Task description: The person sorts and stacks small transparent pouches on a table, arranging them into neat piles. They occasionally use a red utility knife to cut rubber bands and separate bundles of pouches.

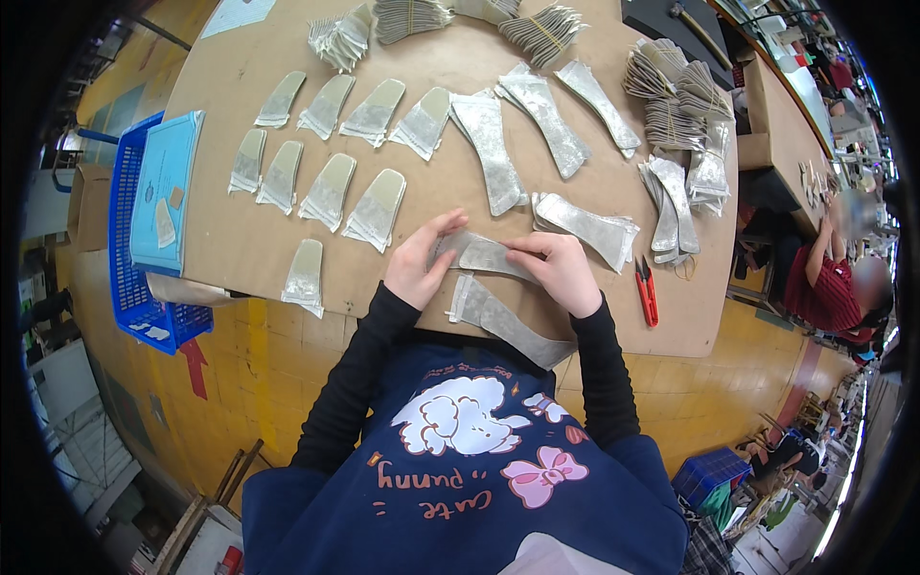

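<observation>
Close to the table's near edge, my left hand (422, 264) holds one end of a curved grey cut piece (486, 256), its fingers bent round that end. My right hand (558, 271) pinches the same piece farther right with thumb and fingers. A longer curved grey piece (508, 321) lies just below, partly over the table edge. Beyond my hands lie stacks of long flared grey pieces (491, 158) and another such stack (583, 226). To the left, small round-ended pieces (374, 206) are set out in rows of little stacks.
Red-handled thread snips (647, 292) lie right of my hands. Banded bundles (541, 34) line the far edge, with more bundles (674, 91) at right. A hammer (700, 34) rests on a dark board. A blue basket (125, 240) holding a light-blue folder (165, 192) adjoins the left edge.
</observation>
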A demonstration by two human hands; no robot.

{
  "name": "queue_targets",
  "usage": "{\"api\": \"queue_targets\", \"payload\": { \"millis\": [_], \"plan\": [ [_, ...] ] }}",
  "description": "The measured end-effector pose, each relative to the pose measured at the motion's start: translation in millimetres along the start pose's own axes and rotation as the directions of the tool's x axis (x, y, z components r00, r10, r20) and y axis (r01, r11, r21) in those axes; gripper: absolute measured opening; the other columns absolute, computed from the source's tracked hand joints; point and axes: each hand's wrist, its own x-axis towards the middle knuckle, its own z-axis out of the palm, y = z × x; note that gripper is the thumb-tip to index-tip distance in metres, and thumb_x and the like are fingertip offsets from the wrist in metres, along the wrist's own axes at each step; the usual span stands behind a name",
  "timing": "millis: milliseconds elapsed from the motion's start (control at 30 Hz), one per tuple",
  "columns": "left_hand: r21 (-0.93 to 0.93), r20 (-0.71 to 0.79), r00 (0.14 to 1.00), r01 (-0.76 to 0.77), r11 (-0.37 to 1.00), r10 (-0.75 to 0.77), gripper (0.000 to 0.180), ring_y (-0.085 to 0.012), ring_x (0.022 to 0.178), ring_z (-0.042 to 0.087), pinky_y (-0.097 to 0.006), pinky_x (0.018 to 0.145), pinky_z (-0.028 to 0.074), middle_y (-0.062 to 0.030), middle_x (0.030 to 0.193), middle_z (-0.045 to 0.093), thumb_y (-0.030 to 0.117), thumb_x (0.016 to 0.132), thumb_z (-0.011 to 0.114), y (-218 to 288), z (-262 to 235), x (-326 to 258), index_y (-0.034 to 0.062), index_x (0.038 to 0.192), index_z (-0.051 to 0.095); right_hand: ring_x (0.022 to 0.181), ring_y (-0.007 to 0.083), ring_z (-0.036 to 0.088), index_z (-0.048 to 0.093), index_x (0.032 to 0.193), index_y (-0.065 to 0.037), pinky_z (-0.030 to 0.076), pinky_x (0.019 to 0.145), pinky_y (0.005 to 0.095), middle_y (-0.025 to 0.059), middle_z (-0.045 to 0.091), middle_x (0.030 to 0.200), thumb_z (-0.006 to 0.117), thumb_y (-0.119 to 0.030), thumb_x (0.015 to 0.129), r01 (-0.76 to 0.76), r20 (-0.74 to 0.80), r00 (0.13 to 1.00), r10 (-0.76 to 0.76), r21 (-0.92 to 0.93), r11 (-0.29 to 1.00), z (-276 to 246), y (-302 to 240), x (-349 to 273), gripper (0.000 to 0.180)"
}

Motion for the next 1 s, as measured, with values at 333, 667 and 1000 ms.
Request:
{"api": "queue_targets", "payload": {
  "millis": [333, 667, 1000],
  "plan": [
    [0.121, -0.192, 0.979, 0.085, 0.989, -0.06, 0.041, -0.0294, 0.105, 0.063, -0.038, 0.093, 0.049, -0.0112, 0.115, 0.067, 0.001, 0.078, 0.071, 3, 26, 1, 0.0053, 0.118, 0.065, 0.085, 0.0212, 0.069, 0.073, 0.106, -0.003, 0.052, 0.077, 0.0309, 0.0134, 0.072, 0.088, 0.072, -0.014, 0.084, -0.094, -0.064, 0.994, 0.085, -0.145, 0.985, 9, -11, -3, 0.024],
    [0.651, 0.104, 0.967, -0.242, 0.72, 0.231, 0.036, -0.0264, 0.124, 0.053, -0.045, 0.106, 0.041, -0.0028, 0.134, 0.059, 0.005, 0.08, 0.059, 11, 22, -14, 0.016, 0.111, 0.072, 0.097, 0.0121, 0.064, 0.067, 0.112, 0.004, 0.049, 0.086, 0.0254, 0.0067, 0.07, 0.1, 0.061, -0.005, 0.096, -0.005, -0.454, 0.877, 0.157, 0.318, 0.948, -80, 7, -62, 0.02],
    [0.648, 0.079, 0.986, -0.163, 0.744, 0.147, 0.051, -0.028, 0.129, 0.05, -0.047, 0.11, 0.037, -0.0097, 0.135, 0.056, 0.002, 0.078, 0.062, 52, 38, -30, 0.011, 0.128, 0.062, 0.093, 0.0132, 0.066, 0.067, 0.115, 0.003, 0.05, 0.083, 0.0254, 0.0093, 0.071, 0.097, 0.061, -0.002, 0.094, -0.046, -0.382, 0.915, 0.13, 0.222, 0.974, -46, 9, -75, 0.022]
  ]
}}
